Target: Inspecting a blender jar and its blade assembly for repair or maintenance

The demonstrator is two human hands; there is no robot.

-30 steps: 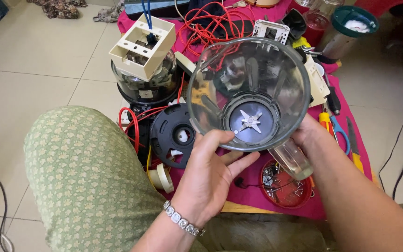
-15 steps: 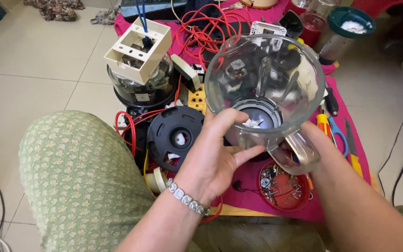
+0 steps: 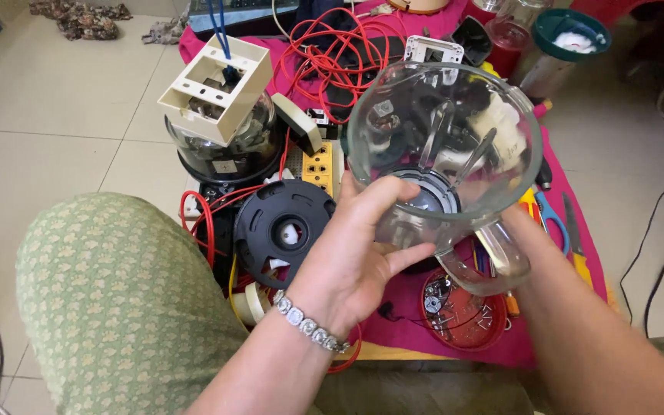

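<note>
Two hands: both at one glass blender jar point(image 3: 439, 154), raised above the clutter at centre right of the frame.
Left hand point(image 3: 347, 261): fingers point(image 3: 382, 201) closed round the jar's lower wall and base, thumb along the underside; beaded bracelet point(image 3: 309, 329) at the wrist.
Right hand point(image 3: 536, 246): tucked behind the jar handle point(image 3: 493, 257); fingers hidden, so grip or mere support cannot be told.
Jar: clear glass, tilted with its mouth toward the camera; dark blade base point(image 3: 424, 196) visible at the bottom, touching nothing below.
Step in hand: by the look of it, holding and inspecting the inside of the jar, weight carried mainly by the left hand.
Next move calls for: a steady hold on smooth glass, fingers kept out of the blade end, and clear space among the crowded parts for any setting down.
Below the jar: pink cloth point(image 3: 401, 307) with a red dish of screws point(image 3: 459, 311) at lower centre.
Left of the jar: black round lid point(image 3: 282, 230), yellow socket strip point(image 3: 318, 165), tape roll point(image 3: 251, 303) near the knee.
Upper left: cream plastic box point(image 3: 217, 88) resting on a second glass jar.
Upper centre: tangle of red wire point(image 3: 347, 54).
Right edge: blue-handled scissors point(image 3: 551, 219) on the cloth.
Lower left: green patterned knee point(image 3: 117, 292).
</note>
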